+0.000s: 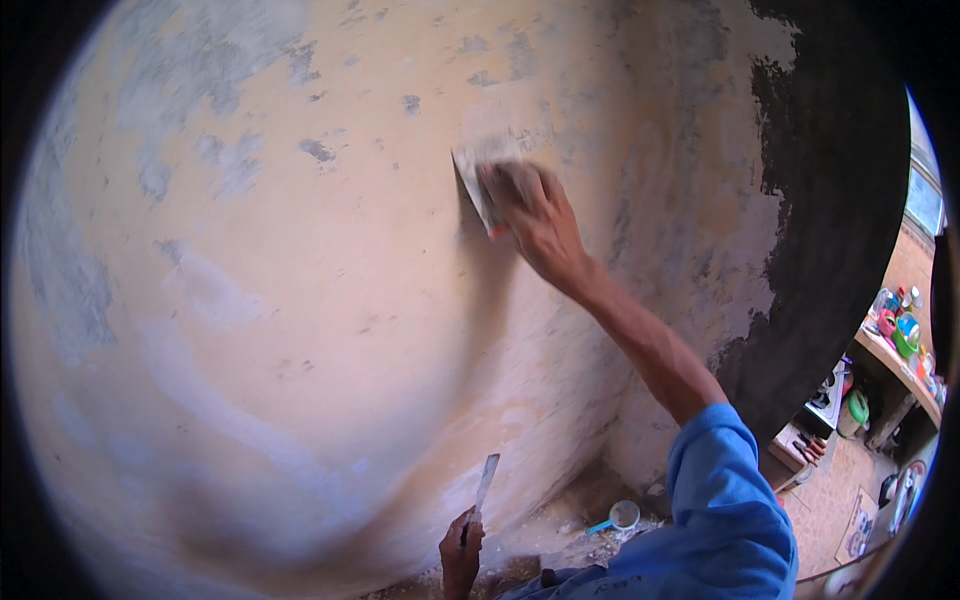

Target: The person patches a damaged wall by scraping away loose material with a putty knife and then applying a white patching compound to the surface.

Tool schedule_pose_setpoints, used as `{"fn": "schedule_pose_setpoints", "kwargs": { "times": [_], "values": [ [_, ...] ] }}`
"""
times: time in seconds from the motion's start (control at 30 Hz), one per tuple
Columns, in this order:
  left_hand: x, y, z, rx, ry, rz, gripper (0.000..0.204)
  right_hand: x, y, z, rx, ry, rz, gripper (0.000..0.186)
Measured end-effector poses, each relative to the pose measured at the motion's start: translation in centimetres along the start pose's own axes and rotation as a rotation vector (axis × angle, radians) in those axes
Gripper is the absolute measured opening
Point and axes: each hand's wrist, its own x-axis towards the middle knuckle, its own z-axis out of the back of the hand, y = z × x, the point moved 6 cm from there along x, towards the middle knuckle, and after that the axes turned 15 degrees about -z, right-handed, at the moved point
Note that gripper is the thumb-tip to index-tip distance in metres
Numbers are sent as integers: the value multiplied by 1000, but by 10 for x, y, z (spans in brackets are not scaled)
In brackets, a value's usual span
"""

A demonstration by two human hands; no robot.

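My right hand (pixel 540 215), arm stretched up in a blue sleeve, is closed on a wide putty knife (pixel 472 190) whose blade lies against the plastered wall (pixel 300 390). Motion blurs the fingers and part of the blade. A pale wet-looking smear shows on the wall just above it. Low in the head view, my left hand (pixel 461 553) is wrapped around a narrow putty knife (pixel 487 482) with its blade pointing up. Cream and whitish coats cover the wall, with grey patches showing through.
Beside the wall corner, a dark unplastered stretch (pixel 830 190) has a ragged edge. On the littered floor below lies a small round pan (pixel 624 515) with a light-blue handle. At far right are a cluttered counter (pixel 900 365), a green-lidded bucket (pixel 854 412) and several red-handled tools (pixel 808 448).
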Motion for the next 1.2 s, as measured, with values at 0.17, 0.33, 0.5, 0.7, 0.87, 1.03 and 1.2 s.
{"fn": "schedule_pose_setpoints", "kwargs": {
  "times": [0.17,0.33,0.5,0.7,0.87,1.03,1.2],
  "values": [
    [-10,9,3,-60,-39,-32,38,-37,-19,26,-112,52,86,67],
    [-6,12,7,21,-27,17,36,44,-15,24,-173,-20,269,82],
    [-10,-2,5,76,-42,12,36,42,-44,23,-229,107,278,68],
    [-19,31,5,148,9,-19,38,-26,-47,31,-190,144,114,61],
    [-7,3,6,69,15,-45,36,29,-22,50,-118,-45,-146,57],
    [-11,11,0,32,-13,74,37,35,1,21,-116,-94,-89,56],
    [-13,13,-1,1,3,62,37,-21,12,25,-96,118,57,58]
  ]
}}
